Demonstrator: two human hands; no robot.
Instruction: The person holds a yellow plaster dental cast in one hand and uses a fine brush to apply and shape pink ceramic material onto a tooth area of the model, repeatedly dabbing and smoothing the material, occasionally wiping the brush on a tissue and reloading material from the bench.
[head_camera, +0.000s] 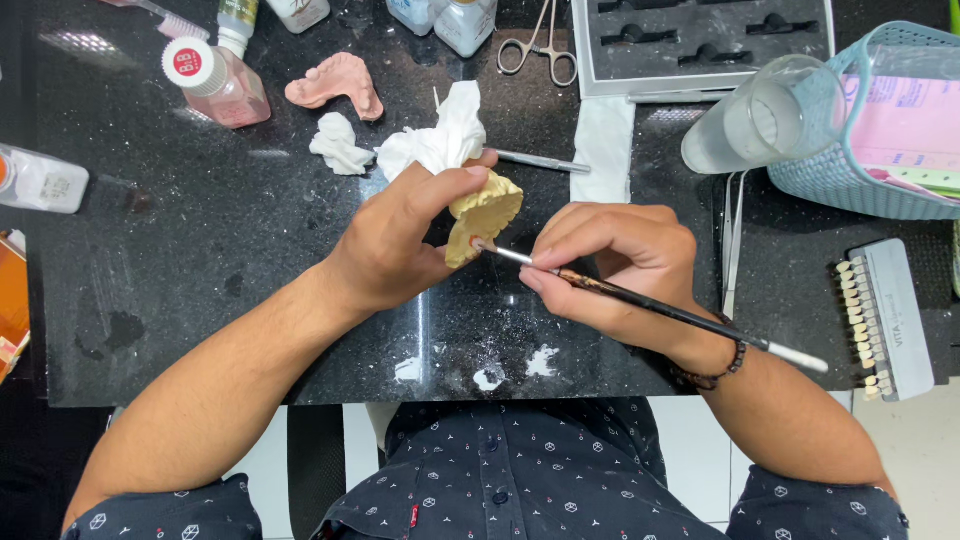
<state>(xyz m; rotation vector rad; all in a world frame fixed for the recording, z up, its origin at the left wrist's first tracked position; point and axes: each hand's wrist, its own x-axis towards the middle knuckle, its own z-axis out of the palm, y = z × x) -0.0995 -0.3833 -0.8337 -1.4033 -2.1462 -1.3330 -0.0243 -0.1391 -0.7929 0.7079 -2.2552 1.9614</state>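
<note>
Above the black counter (200, 250), a yellow dental cast (487, 212) is gripped by the left hand (395, 245); a thin brush (640, 305), pinched in the right hand (625, 260), touches it.

Worktop: a black speckled stone counter (200, 300) fills most of the view, polished and glossy.
Light: pale reflections from overhead lamps show on the counter, one streak at the upper left and one down the middle.
Marks: white powdery smears (490, 375) lie near the front edge of the counter.
Front edge: the counter ends in a straight line across the lower part of the view.
Floor: pale tiles (690, 440) show below the counter edge, lighter at the right.
Left side: the area beyond the counter's left end is dark and hard to make out.
</note>
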